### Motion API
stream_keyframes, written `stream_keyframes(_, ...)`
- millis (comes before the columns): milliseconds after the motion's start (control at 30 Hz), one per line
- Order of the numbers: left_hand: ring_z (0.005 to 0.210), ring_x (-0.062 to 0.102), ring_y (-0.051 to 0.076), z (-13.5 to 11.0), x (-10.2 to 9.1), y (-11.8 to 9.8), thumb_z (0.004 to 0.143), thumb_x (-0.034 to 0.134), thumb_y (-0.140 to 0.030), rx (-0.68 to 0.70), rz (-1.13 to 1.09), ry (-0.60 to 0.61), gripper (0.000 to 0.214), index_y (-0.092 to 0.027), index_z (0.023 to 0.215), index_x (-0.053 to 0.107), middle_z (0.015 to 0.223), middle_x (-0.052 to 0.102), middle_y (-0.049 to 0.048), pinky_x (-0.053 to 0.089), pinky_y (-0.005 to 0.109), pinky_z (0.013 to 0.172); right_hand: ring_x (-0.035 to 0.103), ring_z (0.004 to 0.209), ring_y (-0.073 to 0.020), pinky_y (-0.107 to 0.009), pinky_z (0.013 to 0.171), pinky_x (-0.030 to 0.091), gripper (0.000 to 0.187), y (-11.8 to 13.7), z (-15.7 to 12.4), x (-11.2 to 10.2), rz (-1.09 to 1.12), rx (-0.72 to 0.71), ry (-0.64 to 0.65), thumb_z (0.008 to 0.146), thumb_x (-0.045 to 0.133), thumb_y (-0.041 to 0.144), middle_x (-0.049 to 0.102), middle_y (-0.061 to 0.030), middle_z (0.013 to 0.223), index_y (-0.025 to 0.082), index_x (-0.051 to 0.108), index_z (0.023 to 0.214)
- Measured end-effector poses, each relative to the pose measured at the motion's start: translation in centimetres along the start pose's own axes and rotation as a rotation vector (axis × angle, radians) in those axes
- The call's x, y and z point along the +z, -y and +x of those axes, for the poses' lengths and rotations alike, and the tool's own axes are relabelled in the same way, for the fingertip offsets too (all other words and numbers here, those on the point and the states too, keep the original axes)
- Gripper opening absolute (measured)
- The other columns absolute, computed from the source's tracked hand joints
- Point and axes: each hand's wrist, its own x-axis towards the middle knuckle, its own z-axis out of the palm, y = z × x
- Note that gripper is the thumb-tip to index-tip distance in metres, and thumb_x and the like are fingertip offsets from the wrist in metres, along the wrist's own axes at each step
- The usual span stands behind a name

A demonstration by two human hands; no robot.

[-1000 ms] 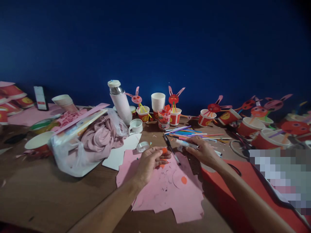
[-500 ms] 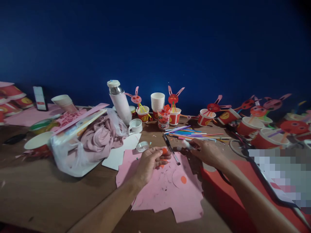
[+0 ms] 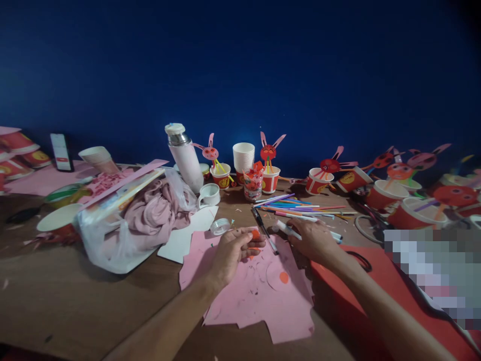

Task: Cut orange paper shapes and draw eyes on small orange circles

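Note:
My left hand [image 3: 231, 250] hovers over a pink paper sheet [image 3: 259, 296] and pinches a small orange paper circle [image 3: 255, 233] between thumb and fingers. My right hand [image 3: 313, 239] is closed around a white glue stick [image 3: 288, 229], its tip pointing left toward the orange circle. A black pen [image 3: 263, 230] lies on the table between the two hands. Another orange circle [image 3: 284, 277] lies on the pink sheet below them.
Coloured straws [image 3: 300, 206] lie behind my right hand. Red paper cups with bunny figures [image 3: 268, 170] line the back and right. A white thermos [image 3: 186, 158], a stack of white cups [image 3: 244, 156], a tape roll [image 3: 220, 226] and a plastic bag of pink cloth [image 3: 143, 215] stand left. Red paper [image 3: 361, 301] lies right.
My right hand has picked the glue stick up from beside the straws and drawn it a little nearer. My left hand keeps the orange circle in place.

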Motion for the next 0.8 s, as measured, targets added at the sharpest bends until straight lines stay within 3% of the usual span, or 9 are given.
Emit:
stream_keyframes(233, 0.067, 0.066, 0.017, 0.0, 0.0, 0.0, 0.070, 0.059, -0.018, -0.003, -0.006, -0.004, 0.011, -0.010, 0.077, 0.063, 0.073, 0.069, 0.0094, 0.049, 0.024, 0.060, 0.064, 0.085, -0.0256, -0.031, 0.068, 0.039, 0.020, -0.3, 0.0, -0.4, -0.009, 0.021, -0.001, 0.081, 0.049, 0.024, 0.071, -0.0087, 0.093, 0.021, 0.064, 0.094)
stream_keyframes(400, 0.068, 0.066, 0.017, -0.1, 0.0, 0.0, 0.069, 0.061, -0.018, -0.005, -0.006, 0.002, 0.011, -0.010, 0.077, 0.063, 0.075, 0.069, 0.0101, 0.049, 0.024, 0.060, 0.066, 0.081, -0.0283, -0.030, 0.061, 0.039, 0.023, -1.3, 0.3, -0.5, -0.050, 0.161, -0.032, 0.085, 0.044, 0.030, 0.071, -0.0139, 0.088, 0.016, 0.060, 0.095)
stream_keyframes(800, 0.067, 0.065, 0.017, 0.1, -0.1, 0.2, 0.069, 0.064, -0.021, 0.000, 0.006, 0.009, 0.012, -0.011, 0.076, 0.063, 0.075, 0.069, 0.0094, 0.049, 0.025, 0.060, 0.066, 0.086, -0.0326, -0.035, 0.065, 0.044, 0.039, -2.5, 1.3, 0.3, -0.155, 0.326, -0.064, 0.083, 0.048, 0.045, 0.071, -0.0179, 0.088, 0.013, 0.056, 0.104)
